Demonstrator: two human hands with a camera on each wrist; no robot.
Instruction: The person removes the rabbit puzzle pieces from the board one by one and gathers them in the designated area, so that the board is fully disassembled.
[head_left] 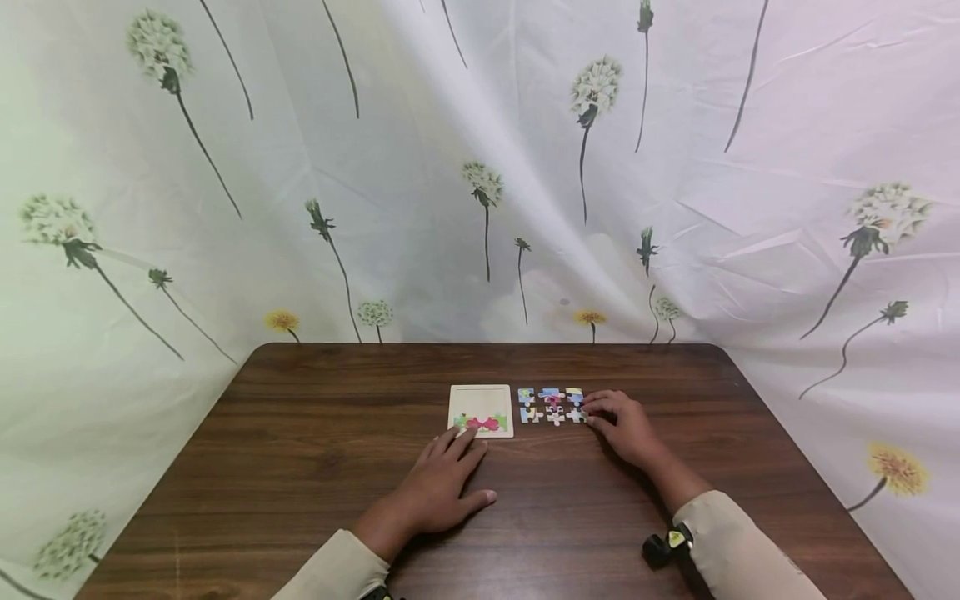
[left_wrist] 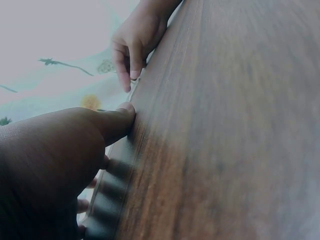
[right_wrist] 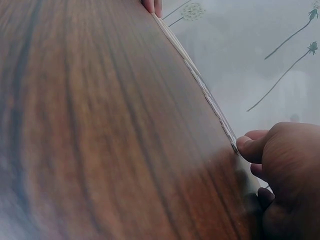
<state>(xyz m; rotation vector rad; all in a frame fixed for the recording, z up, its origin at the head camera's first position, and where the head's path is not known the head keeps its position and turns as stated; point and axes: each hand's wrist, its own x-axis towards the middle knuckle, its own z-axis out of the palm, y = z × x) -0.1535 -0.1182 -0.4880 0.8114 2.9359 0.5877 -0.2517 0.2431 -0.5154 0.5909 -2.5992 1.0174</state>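
Observation:
A square wooden puzzle tray [head_left: 480,400] lies on the table, its lower strip filled with red and green picture pieces. My left hand [head_left: 442,487] rests flat with straight fingers, the fingertips touching the tray's near left edge; the thumb is spread out over the wood. To the right of the tray, several loose jigsaw pieces [head_left: 551,396] lie in two rows. At the right end of the near row, my right hand [head_left: 626,429] pinches a jigsaw piece [head_left: 577,414] between thumb and forefinger. In the right wrist view, that hand [right_wrist: 290,165] is low at the table surface.
The brown wooden table [head_left: 300,467] has rounded far corners. Behind it hangs a pale cloth [head_left: 420,208] printed with dandelions. A black wrist device [head_left: 663,546] is strapped by the right sleeve.

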